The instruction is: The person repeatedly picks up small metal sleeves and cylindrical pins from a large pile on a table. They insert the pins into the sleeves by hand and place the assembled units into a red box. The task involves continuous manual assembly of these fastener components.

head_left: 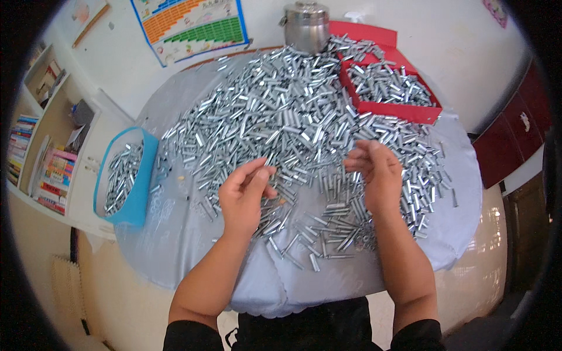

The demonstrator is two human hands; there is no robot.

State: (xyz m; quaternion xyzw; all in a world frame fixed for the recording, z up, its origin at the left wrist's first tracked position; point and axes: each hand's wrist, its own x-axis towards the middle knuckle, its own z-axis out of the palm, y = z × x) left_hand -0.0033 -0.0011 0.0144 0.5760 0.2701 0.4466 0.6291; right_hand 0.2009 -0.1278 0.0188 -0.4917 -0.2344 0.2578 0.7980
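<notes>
A broad heap of silvery metal anchor sleeves and bolts (281, 117) covers much of the table. Over its near left part is my left hand (244, 193), fingers curled in and thumb drawn against them. My right hand (381, 178) is above the heap's right side, its bent fingers pointing left and held close to the thumb. Anything small inside either hand is hidden. Between my forearms lie loose thin bolts (310, 237), pointing in different directions. Small washers (366, 238) are gathered beside my right forearm.
A blue-rimmed bin (146, 175) at the left holds more metal pieces. At the far right, a red box (398, 110) is filled with them. A steel canister (307, 29) stands at the back. The cloth-covered table (170, 245) has a rounded edge; bookshelves (58, 134) are to its left.
</notes>
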